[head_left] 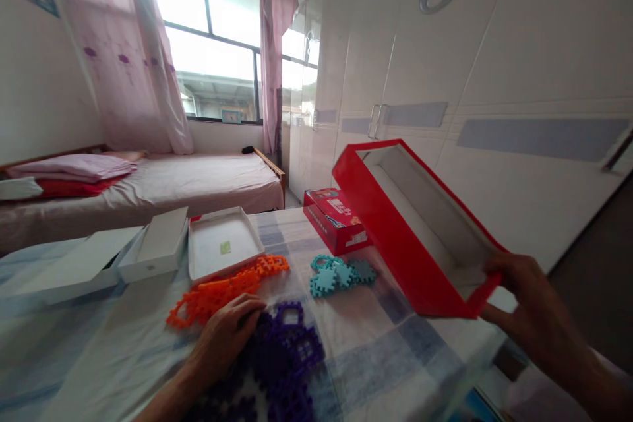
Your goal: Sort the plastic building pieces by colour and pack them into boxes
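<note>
My right hand (pixel 529 303) grips the near end of a red open box (pixel 395 231), fingers over its rim. The box is raised and tilted above the table, its white inside facing me with nothing visible in it. Low at the centre, my left hand (pixel 230 330) lies with its fingers stretched out at the edge of a pile of dark purple interlocking plastic pieces (pixel 281 349). Just beyond it runs a heap of orange pieces (pixel 222 293). A small group of turquoise pieces (pixel 336 275) lies between the purple pile and the raised box.
A closed red printed box (pixel 333 217) stands behind the turquoise pieces. White boxes (pixel 155 250) and a shallow white tray-like lid (pixel 225 241) occupy the table's far left. A checked cloth (pixel 366 356) covers the table. Beyond are a bed (pixel 198 178) and white wardrobes (pixel 395 66).
</note>
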`<state>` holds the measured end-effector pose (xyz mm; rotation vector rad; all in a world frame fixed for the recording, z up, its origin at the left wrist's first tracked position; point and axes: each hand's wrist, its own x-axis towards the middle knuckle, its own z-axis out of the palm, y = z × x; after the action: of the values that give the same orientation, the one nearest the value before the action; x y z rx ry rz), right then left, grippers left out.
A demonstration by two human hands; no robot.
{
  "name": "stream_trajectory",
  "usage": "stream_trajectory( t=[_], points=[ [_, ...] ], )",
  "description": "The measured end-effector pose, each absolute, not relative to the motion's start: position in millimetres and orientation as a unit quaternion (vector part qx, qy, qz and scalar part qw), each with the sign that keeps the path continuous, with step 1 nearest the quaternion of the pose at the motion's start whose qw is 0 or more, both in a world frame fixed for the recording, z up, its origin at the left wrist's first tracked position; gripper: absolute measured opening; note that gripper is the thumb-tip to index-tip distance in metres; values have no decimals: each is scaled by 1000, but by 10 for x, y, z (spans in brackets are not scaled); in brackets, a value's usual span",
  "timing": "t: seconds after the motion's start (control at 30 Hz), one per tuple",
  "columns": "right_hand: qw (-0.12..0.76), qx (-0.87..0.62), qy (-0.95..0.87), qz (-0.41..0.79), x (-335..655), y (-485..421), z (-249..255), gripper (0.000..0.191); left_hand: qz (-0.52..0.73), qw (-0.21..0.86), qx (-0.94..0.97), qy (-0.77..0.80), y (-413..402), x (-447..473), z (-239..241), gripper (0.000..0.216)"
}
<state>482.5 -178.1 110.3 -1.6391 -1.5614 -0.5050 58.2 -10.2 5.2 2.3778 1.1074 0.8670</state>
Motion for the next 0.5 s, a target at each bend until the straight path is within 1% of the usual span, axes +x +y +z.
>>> stream_trajectory(
  t=[0.1,0.17,0.33,0.4,0.5],
  points=[
    [340,-694,-587,-240,5268,-2031,881,48,309,186,846,393,-106,589,56,25],
    [322,-718,-573,-230,5533,-2160,689,52,311,188,845,393,-107,591,50,25],
    [313,-768,-535,-162,6098,-2378,242,52,311,187,845,392,-82,573,5,25],
    [317,-778,-524,-140,6247,-2416,153,53,309,185,846,394,-75,567,0,25],
    [327,-785,-517,-103,6383,-2407,110,49,306,184,848,393,-78,567,11,26]
  ],
)
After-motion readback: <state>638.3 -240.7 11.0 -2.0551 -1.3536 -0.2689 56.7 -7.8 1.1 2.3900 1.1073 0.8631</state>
